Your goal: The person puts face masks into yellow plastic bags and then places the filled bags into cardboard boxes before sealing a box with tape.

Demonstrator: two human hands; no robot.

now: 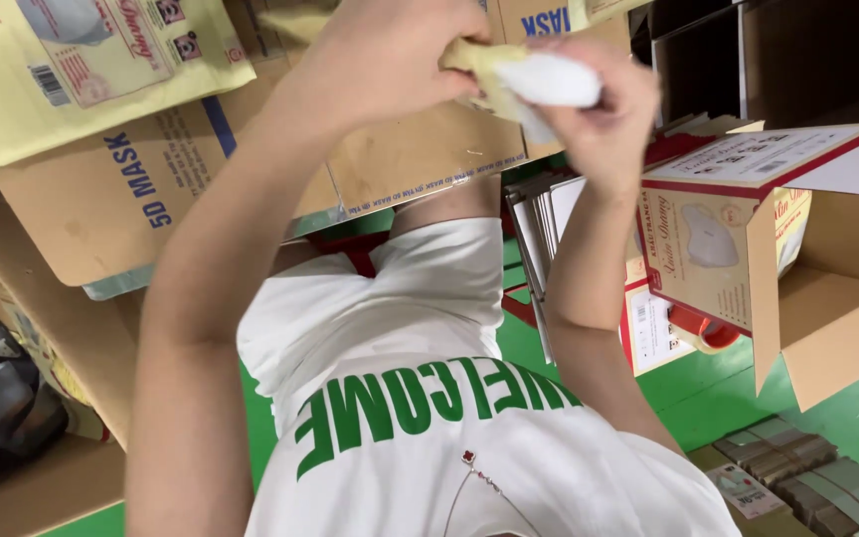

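Head view: both hands (390,60) slide white mask (549,80) into yellow pouch (479,62).

Your left hand (380,50) is cut off by the top edge; its fingers are hidden behind the yellow pouch (474,60). The white item (547,80) in your right hand (599,109) is motion-blurred, so its shape cannot be determined. The open carton (827,249) is cut off at the right edge.
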